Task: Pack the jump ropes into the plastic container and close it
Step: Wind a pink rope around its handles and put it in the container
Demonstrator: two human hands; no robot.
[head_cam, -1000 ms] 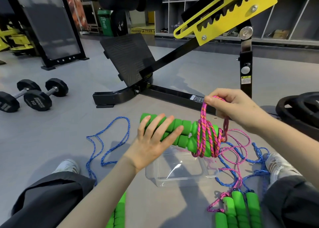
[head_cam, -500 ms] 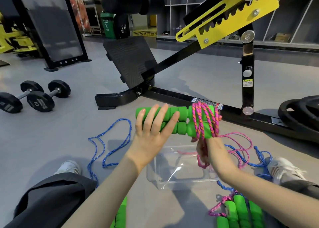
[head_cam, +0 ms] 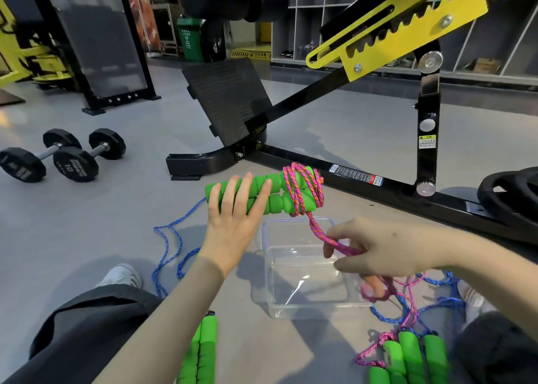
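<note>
My left hand (head_cam: 233, 217) grips a pair of green foam handles (head_cam: 279, 193) held side by side above the floor. A pink rope (head_cam: 304, 187) is coiled several turns round their right end. My right hand (head_cam: 378, 248) pinches the loose strand of that pink rope just below the handles, over the clear plastic container (head_cam: 305, 302), which sits open on the floor. More green handles (head_cam: 410, 360) with pink and blue rope (head_cam: 407, 305) lie at the lower right. Another green pair (head_cam: 201, 351) lies at the bottom centre, and a blue rope (head_cam: 171, 247) trails at left.
A black and yellow gym bench frame (head_cam: 349, 177) crosses the floor behind the container. Two black dumbbells (head_cam: 64, 156) lie at far left. Black weight plates (head_cam: 509, 191) sit at the right edge. My legs and shoes (head_cam: 122, 276) flank the work area.
My right hand has come down from the top of the handles, passed under them, and now holds the pink strand lower right. The coil on the handles has gained turns.
</note>
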